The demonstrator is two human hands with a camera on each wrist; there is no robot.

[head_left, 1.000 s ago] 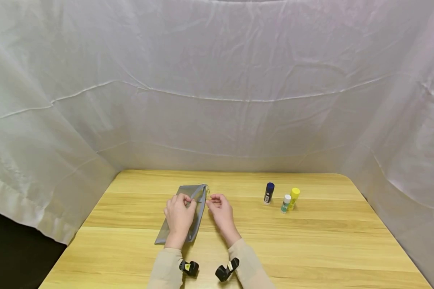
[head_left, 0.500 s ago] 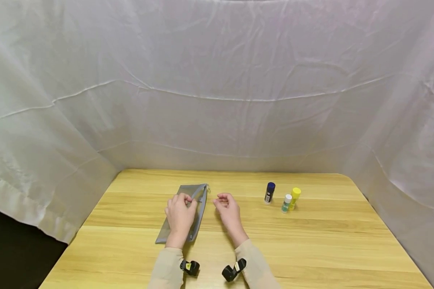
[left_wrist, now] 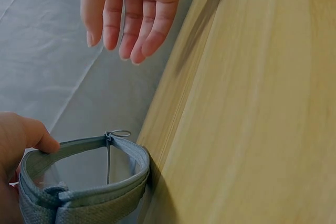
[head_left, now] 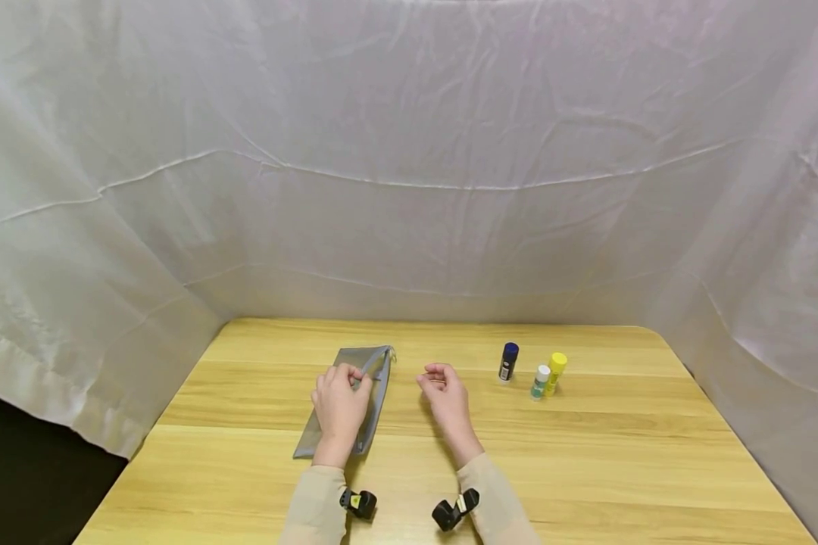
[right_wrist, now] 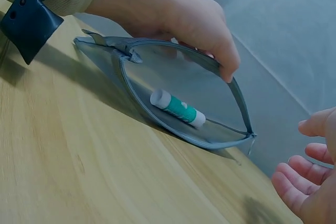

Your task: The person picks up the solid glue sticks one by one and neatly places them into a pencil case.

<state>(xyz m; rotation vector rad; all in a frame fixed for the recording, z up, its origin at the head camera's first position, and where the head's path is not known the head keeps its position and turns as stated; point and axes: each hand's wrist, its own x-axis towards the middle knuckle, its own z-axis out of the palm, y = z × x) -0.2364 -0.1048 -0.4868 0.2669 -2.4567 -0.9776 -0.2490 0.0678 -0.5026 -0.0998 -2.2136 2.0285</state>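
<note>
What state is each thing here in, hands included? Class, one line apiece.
Grey pouch: open, mouth gaping.
Green-labelled stick: lying on its side inside the pouch.
Blue-capped stick: upright on the table, cap on.
White-capped stick: upright on the table, cap on.
Yellow stick: upright on the table, cap on.
Left hand: pinching the pouch's rim.
Right hand: empty, fingers relaxed.

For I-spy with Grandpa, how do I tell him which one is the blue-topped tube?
Start with the wooden table, then look right of the person's right hand. The blue-topped tube stands upright there, left of the white-capped tube and the yellow-capped tube. Its dark blue top sets it apart, and it stands away from that close pair.
</note>
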